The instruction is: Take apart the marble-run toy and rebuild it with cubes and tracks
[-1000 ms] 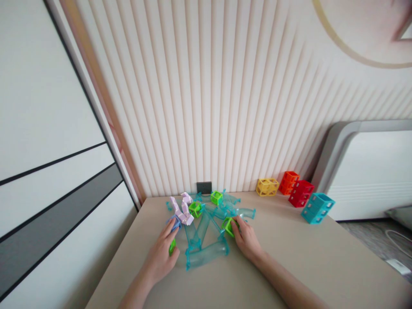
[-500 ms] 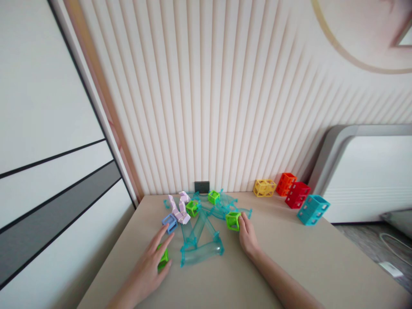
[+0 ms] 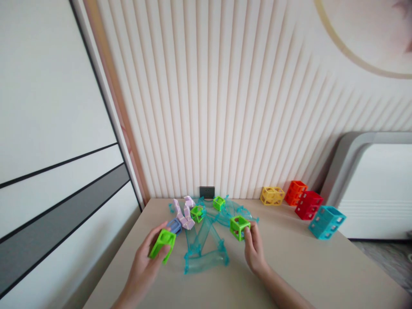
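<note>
My left hand [image 3: 148,256] is closed around a green cube block [image 3: 163,244], with the thumb on its near side. Just behind that cube lies a blue open-frame block [image 3: 174,226], partly hidden. In my right hand [image 3: 255,249] is a second green cube block [image 3: 240,227], pinched at its right side. Translucent teal tube pieces [image 3: 207,261] spread over the table between and beyond my hands. Among them sit two more green blocks, one nearer [image 3: 197,213] and one farther back [image 3: 219,203]. A pale purple angular piece [image 3: 186,214] lies left of these.
Along the right of the table [image 3: 283,266] stand a yellow block pair [image 3: 272,196], an orange stack [image 3: 295,192], a red stack [image 3: 309,205] and a teal stack [image 3: 326,222]. A black socket [image 3: 207,192] is on the ribbed wall behind. A white cabinet borders the left.
My left hand has closed on the green cube and lifted it from the table. My right hand still holds its green cube, now turned slightly. The view has shifted a little left.
</note>
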`<act>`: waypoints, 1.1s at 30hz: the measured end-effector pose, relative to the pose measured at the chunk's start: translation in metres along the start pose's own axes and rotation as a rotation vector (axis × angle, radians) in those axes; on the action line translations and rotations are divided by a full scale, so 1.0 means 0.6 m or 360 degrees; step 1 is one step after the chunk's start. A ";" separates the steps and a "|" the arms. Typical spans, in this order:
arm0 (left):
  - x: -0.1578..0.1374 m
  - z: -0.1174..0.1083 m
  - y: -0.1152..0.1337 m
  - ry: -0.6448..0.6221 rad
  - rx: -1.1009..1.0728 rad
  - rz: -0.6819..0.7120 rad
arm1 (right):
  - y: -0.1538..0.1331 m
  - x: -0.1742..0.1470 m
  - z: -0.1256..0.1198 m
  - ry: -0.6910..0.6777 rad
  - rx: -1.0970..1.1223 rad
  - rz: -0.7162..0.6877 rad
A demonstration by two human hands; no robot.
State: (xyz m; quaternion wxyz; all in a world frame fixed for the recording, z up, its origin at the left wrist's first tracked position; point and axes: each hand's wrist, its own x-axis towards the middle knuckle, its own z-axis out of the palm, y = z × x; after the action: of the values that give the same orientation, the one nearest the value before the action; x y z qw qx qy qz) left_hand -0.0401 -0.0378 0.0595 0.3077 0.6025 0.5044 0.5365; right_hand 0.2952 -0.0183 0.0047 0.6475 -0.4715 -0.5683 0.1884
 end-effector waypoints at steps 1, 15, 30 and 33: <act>0.014 0.016 0.032 0.0027 -0.0124 -0.0037 | -0.014 0.006 0.011 0.0010 0.0069 0.0004; 0.165 0.203 0.164 0.0037 -0.1750 -0.0575 | -0.170 0.156 0.098 0.0004 0.0432 0.0033; 0.140 0.184 0.170 -0.0399 -0.1523 -0.0607 | -0.206 0.149 0.039 -0.0590 0.0005 -0.0169; 0.132 0.191 0.169 -0.0423 -0.1463 -0.0588 | -0.205 0.147 0.044 -0.0572 -0.0052 -0.0102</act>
State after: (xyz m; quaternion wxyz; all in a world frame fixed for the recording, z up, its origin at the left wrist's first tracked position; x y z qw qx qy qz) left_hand 0.0909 0.0253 0.1519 0.6921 0.3688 0.2709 0.5582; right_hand 0.2602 0.0015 0.1531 0.5335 -0.4224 -0.6925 0.2398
